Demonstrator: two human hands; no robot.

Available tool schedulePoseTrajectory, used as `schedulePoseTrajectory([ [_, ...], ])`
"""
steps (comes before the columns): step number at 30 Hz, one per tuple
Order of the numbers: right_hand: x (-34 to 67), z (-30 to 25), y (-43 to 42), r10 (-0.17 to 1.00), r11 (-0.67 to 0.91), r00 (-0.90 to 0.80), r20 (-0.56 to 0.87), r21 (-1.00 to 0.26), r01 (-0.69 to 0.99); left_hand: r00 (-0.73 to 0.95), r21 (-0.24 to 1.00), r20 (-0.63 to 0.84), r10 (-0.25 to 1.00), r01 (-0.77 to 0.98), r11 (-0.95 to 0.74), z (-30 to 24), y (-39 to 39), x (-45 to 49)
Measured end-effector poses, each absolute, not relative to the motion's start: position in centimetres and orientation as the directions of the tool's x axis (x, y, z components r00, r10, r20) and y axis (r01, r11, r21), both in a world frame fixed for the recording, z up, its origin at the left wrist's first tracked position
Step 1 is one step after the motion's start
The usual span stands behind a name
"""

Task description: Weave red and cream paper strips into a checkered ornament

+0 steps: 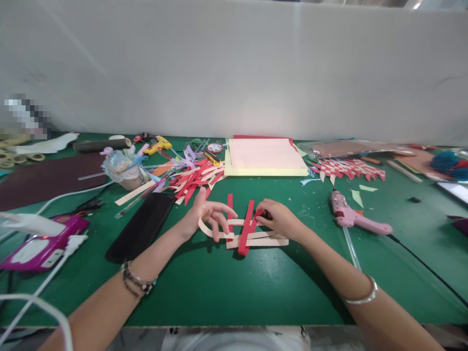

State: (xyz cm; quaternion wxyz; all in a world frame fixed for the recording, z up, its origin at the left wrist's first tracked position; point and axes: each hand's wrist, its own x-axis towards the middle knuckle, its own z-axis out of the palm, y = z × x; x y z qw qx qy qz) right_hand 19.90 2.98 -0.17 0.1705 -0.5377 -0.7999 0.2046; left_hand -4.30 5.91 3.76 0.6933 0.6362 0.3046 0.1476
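Observation:
A small lattice of red and pale pink paper strips lies on the green table in front of me. My left hand (209, 214) is at its left edge, fingers spread and thumb up. A curled pale paper strip (205, 231) bends up against its fingers; whether they grip it I cannot tell. My right hand (278, 218) pinches a red paper strip (258, 215) at the lattice's upper right. Another red strip (247, 222) slants across the pale strips (268, 241), folded at its lower end. One more red strip (230, 204) stands upright at the left.
Loose red and pale strips (199, 176) are heaped behind my left hand, beside a black pouch (144, 226). Paper sheets (263, 155) lie at the back. A pink glue gun (353, 217) and woven pieces (347, 168) lie right. A purple device (47, 242) with white cables sits left.

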Motion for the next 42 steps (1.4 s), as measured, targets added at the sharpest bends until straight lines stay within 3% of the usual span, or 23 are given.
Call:
schedulePoseTrajectory([
  [3, 19.9, -0.1, 2.9, 0.927, 0.346, -0.37, 0.06, -0.516, 0.783, 0.575, 0.902, -0.317, 0.754, 0.429, 0.053, 4.3, 5.2, -3.8],
  [7, 19.7, 0.0, 2.9, 0.928, 0.346, -0.365, 0.068, -0.518, 0.783, 0.569, 0.61, -0.181, 0.802, 0.705, -0.363, 3.6, 4.4, -2.8],
  [10, 19.7, 0.0, 2.9, 0.929, 0.345, -0.363, 0.07, -0.517, 0.783, 0.669, 0.349, -0.03, 0.742, 0.703, -0.62, 2.7, 4.2, -2.2],
  [13, 19.7, 0.0, 2.9, 0.928, 0.347, -0.366, 0.07, -0.517, 0.782, 0.747, 0.224, -0.009, 0.664, 0.649, -0.727, 2.1, 4.3, -1.9],
  [19, 19.7, 0.1, 2.8, 0.929, 0.343, -0.362, 0.07, -0.523, 0.78, 0.736, 0.328, 0.003, 0.677, 0.639, -0.696, 1.6, 4.2, -1.8],
  [26, 20.1, 0.5, 2.8, 0.945, 0.285, -0.324, 0.035, -0.57, 0.771, 0.7, 0.342, 0.03, 0.713, 0.663, -0.665, 1.3, 4.1, -1.8],
  [42, 20.4, 1.2, 2.6, 0.967, 0.221, -0.253, 0.003, -0.499, 0.838, 0.646, 0.256, 0.05, 0.762, 0.729, -0.635, 1.6, 3.8, -1.4],
])
